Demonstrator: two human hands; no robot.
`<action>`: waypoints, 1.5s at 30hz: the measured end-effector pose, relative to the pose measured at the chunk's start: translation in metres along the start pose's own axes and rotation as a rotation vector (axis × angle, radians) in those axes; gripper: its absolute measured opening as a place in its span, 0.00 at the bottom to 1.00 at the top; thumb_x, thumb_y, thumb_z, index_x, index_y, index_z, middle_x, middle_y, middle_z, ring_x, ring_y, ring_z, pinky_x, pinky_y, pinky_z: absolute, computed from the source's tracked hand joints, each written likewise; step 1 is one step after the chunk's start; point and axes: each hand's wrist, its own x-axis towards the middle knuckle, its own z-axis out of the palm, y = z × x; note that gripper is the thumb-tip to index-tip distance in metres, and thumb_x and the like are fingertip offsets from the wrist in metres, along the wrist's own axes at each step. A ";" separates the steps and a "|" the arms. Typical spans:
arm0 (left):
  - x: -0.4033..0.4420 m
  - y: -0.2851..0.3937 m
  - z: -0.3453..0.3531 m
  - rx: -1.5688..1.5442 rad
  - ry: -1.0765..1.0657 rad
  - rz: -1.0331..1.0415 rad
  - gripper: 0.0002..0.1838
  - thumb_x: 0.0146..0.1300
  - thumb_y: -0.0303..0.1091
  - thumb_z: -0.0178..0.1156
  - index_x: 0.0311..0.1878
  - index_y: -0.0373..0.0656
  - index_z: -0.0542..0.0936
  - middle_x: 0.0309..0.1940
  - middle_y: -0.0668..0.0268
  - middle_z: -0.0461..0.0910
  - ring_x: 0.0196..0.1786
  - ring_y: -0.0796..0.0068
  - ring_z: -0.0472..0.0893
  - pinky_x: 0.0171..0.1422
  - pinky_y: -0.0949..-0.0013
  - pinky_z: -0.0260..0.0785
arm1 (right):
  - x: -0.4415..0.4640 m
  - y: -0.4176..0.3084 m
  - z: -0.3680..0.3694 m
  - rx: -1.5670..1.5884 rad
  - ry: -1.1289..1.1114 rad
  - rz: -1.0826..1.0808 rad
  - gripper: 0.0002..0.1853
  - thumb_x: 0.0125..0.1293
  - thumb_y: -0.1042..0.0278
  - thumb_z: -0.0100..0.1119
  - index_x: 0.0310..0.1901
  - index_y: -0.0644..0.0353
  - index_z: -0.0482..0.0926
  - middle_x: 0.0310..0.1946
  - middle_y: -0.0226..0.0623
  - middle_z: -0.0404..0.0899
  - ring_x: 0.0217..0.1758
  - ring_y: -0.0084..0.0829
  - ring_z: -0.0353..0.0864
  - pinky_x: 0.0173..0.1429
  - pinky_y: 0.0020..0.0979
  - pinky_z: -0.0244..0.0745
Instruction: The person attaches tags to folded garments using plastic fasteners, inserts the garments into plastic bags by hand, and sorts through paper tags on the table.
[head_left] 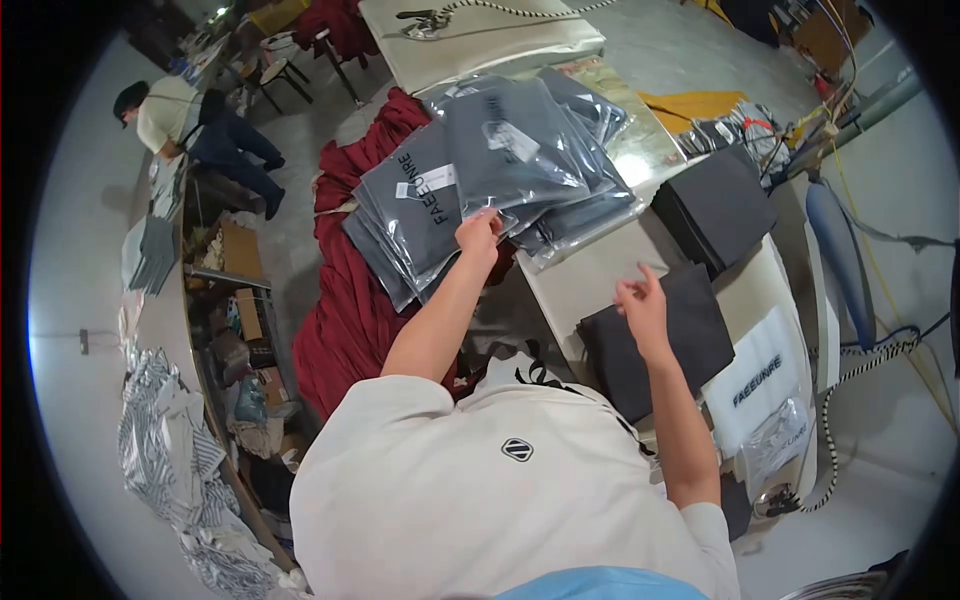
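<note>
My left hand [479, 232] is closed on the lower edge of a dark folded garment in a clear plastic bag [515, 145], on top of a heap of similar bags. Beside it, more bagged garments [410, 190] lie fanned out, printed FAEEUNRE and bearing white labels. My right hand [641, 302] hovers over or near a dark folded garment [658, 340] on the table, its index finger stretched out and nothing visible in its grasp. Behind that garment sits a stack of dark folded cloth [715, 210].
White FAEEUNRE plastic bags [760, 375] lie at the table's right. Red fabric [350, 290] is heaped on the left. An iron [425, 22] rests on the far table with its striped cord. Another person [195, 130] stands at the shelving along the left wall.
</note>
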 end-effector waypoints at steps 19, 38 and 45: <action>-0.036 -0.017 0.036 0.790 -0.359 0.091 0.30 0.69 0.27 0.64 0.73 0.36 0.68 0.44 0.64 0.83 0.40 0.76 0.82 0.39 0.73 0.75 | -0.336 0.153 -0.124 0.454 0.940 0.562 0.21 0.74 0.71 0.60 0.66 0.62 0.72 0.37 0.37 0.85 0.33 0.22 0.82 0.36 0.24 0.77; -0.275 -0.118 -0.002 1.047 -0.592 0.030 0.13 0.70 0.30 0.60 0.53 0.32 0.84 0.36 0.64 0.87 0.37 0.78 0.84 0.42 0.73 0.76 | -0.235 0.262 -0.248 -0.727 0.463 0.202 0.20 0.66 0.57 0.68 0.51 0.63 0.85 0.31 0.50 0.86 0.36 0.48 0.86 0.44 0.46 0.80; -0.299 -0.107 -0.035 1.031 -0.469 0.176 0.11 0.70 0.30 0.62 0.51 0.35 0.85 0.35 0.68 0.87 0.35 0.82 0.82 0.40 0.76 0.74 | -0.204 0.294 -0.261 -0.810 0.210 0.244 0.13 0.62 0.62 0.63 0.34 0.67 0.82 0.34 0.58 0.84 0.41 0.59 0.84 0.46 0.54 0.78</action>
